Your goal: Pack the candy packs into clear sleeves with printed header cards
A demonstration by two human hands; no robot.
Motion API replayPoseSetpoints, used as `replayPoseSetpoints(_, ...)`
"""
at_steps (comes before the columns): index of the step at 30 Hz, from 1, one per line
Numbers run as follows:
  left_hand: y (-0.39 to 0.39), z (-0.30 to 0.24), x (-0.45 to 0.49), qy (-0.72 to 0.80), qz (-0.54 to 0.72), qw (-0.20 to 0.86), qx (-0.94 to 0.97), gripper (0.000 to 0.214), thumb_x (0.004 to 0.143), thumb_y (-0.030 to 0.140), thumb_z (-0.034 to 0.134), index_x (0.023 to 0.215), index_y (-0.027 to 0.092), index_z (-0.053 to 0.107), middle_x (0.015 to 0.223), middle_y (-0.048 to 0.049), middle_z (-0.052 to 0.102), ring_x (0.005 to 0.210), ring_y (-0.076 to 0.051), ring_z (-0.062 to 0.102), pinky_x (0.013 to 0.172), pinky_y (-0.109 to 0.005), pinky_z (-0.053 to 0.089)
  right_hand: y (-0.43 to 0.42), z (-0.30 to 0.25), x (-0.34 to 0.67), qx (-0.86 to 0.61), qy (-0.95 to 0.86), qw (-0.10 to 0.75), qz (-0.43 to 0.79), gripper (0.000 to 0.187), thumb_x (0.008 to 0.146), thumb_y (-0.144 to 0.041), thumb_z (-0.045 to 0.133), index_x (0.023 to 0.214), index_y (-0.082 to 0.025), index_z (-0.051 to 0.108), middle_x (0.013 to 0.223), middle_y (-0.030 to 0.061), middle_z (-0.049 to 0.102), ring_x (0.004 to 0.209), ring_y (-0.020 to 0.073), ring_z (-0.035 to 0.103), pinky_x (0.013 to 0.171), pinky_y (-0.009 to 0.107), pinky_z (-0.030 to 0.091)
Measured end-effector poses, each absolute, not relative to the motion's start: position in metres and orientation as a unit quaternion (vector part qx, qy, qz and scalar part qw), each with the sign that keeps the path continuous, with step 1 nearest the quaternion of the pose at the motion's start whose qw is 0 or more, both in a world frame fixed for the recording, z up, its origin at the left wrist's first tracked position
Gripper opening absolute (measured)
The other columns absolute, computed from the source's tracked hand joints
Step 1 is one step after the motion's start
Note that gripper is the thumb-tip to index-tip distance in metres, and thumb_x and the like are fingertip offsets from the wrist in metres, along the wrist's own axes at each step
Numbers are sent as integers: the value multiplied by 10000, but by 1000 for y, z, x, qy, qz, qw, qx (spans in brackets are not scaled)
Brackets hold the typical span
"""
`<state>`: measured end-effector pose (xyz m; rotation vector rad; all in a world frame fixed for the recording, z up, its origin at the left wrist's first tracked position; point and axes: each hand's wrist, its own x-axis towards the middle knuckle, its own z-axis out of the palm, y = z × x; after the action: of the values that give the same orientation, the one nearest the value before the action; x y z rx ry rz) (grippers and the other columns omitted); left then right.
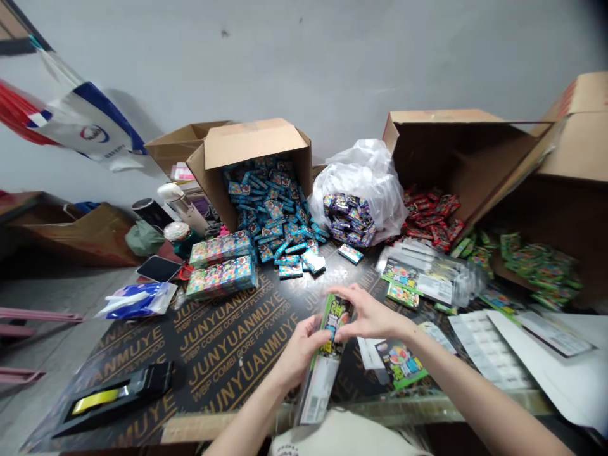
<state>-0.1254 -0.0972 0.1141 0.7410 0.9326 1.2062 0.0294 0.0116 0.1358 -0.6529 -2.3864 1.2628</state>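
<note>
My left hand (299,354) grips the lower middle of a long green-edged printed card (331,329), and my right hand (365,313) pinches its top end from the right. A clear plastic sleeve (316,392) covers the card's lower end, which hangs toward me. Just right of my right forearm, a similar green printed card (400,364) lies flat on the black printed plywood board (228,354). More cards in plastic (418,275) lie further ahead.
Tipped cardboard cartons (251,152) spill blue packets (270,212) onto the board. Purple packets (349,220) sit against a white plastic bag (361,183), with red (430,218) and green packets (536,269) to the right. Colourful boxes (221,266) stand left, near a black tape dispenser (111,399).
</note>
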Motion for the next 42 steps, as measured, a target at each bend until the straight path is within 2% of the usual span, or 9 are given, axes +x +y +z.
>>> replayPoseSetpoints(5,-95,110,-130,496,558,620,240,378,715,366,603,1001,120,594,801,-52,649,628,-147,559,621,-254,427,12,114,23,-314,-692,358,542,752,594,-423,738,1252,-257,414,1112,58,540,1040,218,485,928,375,349)
replayPoseSetpoints(12,-94,101,-144,626,462,415,472,375,754,426,549,526,136,484,517,42,406,514,-80,358,502,-202,286,-1,99,12,-323,-625,332,628,267,767,-402,583,835,-146,620,776,30,633,694,153,571,671,270,450)
replayPoseSetpoints(16,-87,97,-153,671,488,339,443,419,758,454,528,497,149,410,499,48,359,488,-71,327,472,-201,264,-10,97,12,-289,-586,256,712,351,718,-369,644,1004,-176,574,769,10,631,697,148,583,604,241,463)
replayPoseSetpoints(20,-87,92,-155,636,522,441,359,363,715,491,567,718,129,543,586,19,506,501,-92,444,442,-188,329,-23,84,19,-239,-533,125,802,546,630,-350,721,1103,-174,513,835,32,646,687,174,610,567,285,501)
replayPoseSetpoints(24,-100,75,-142,554,474,583,359,465,623,404,689,978,135,557,667,1,592,532,-120,540,470,-207,427,-18,72,24,-289,-571,225,735,511,607,-343,739,1050,-167,554,963,53,642,856,203,601,744,335,494)
replayPoseSetpoints(27,-108,60,-132,545,455,598,372,396,605,328,711,933,138,596,703,-16,630,584,-142,579,548,-248,481,-7,74,20,-333,-516,347,709,470,650,-440,685,1034,-193,572,1042,44,629,984,204,565,860,329,443)
replayPoseSetpoints(31,-105,64,-119,512,500,596,364,426,550,210,749,950,152,615,886,-55,667,818,-207,618,758,-310,485,-5,87,5,-421,-339,448,712,460,739,-597,491,849,-174,635,799,54,683,797,218,625,694,325,497)
replayPoseSetpoints(35,-90,95,-103,436,657,576,213,410,712,362,629,1063,156,577,1082,-79,625,1016,-221,565,891,-330,420,-19,98,-8,-444,-318,489,680,392,728,-531,550,694,-158,664,617,38,661,649,202,619,625,303,486)
replayPoseSetpoints(42,-75,101,-109,444,638,624,84,279,697,342,593,815,104,679,819,-88,694,830,-210,628,788,-319,459,-31,91,-3,-441,-323,477,688,226,699,-380,617,613,-175,657,619,9,655,638,158,595,642,258,458)
